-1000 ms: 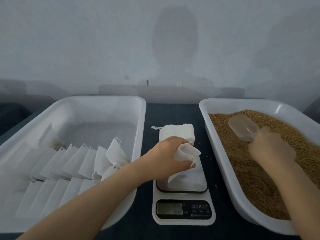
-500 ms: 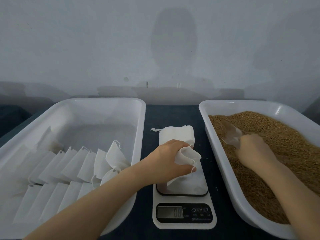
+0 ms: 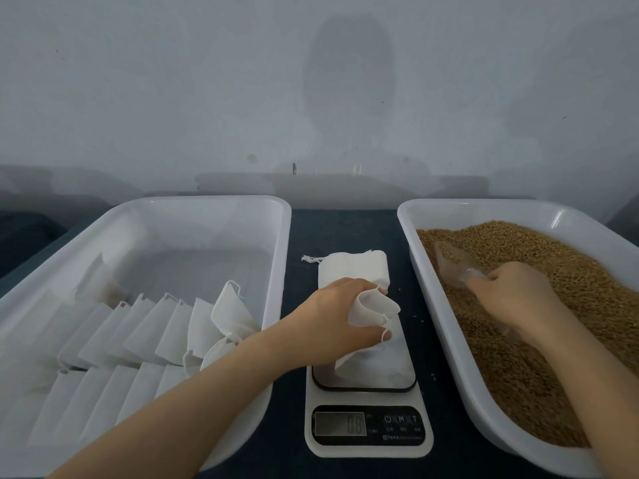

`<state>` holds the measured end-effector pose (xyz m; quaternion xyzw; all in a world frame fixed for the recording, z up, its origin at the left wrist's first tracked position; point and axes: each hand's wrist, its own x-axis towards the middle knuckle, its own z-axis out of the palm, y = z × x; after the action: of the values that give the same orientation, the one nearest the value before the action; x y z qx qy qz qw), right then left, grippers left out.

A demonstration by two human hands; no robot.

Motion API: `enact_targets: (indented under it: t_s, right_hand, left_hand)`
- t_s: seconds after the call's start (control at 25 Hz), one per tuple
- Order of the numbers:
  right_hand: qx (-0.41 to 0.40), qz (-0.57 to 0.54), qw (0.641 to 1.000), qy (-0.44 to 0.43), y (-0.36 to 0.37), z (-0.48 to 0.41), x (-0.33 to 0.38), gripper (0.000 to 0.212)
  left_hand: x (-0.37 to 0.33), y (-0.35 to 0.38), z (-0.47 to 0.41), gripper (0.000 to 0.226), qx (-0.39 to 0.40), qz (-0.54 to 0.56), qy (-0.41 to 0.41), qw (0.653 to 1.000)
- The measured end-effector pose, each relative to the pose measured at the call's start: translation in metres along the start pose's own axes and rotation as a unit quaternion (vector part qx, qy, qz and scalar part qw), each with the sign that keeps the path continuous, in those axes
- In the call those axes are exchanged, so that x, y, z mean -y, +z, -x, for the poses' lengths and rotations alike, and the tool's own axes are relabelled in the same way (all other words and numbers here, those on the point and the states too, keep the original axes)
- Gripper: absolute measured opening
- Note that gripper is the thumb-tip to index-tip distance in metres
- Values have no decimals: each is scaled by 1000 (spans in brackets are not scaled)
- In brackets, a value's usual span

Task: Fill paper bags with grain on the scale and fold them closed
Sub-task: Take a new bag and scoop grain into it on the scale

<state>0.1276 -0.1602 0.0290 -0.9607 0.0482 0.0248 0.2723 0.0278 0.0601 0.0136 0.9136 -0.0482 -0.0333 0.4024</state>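
Observation:
A white paper bag (image 3: 375, 326) stands on the white digital scale (image 3: 368, 423), its mouth held open by my left hand (image 3: 332, 319), which grips the rim. My right hand (image 3: 511, 299) grips the handle of a clear plastic scoop (image 3: 453, 262). The scoop is dug into the brown grain (image 3: 570, 271) at the left side of the right tray and carries grain. The scale's display shows a low reading, too blurred to read.
A white tray (image 3: 432, 285) on the right holds the grain. The white tray (image 3: 276, 257) on the left holds rows of folded bags (image 3: 138, 326). A stack of flat empty bags (image 3: 352, 267) lies behind the scale on the dark table.
My right hand swept the scoop leftward across the grain and dug it in; it now holds grain. My left hand kept the bag open on the scale.

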Motion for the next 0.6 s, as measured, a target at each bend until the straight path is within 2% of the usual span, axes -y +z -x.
enact_targets:
  t_s: [0.4, 0.6]
  right_hand:
    - [-13, 22, 999, -21, 0, 9, 1, 30]
    - [-73, 78, 993, -39, -2, 11, 1, 31]
  left_hand:
    - [0, 0, 0, 55, 9, 1, -9, 1000]
    - [0, -1, 0, 52, -1, 15, -4, 1000]
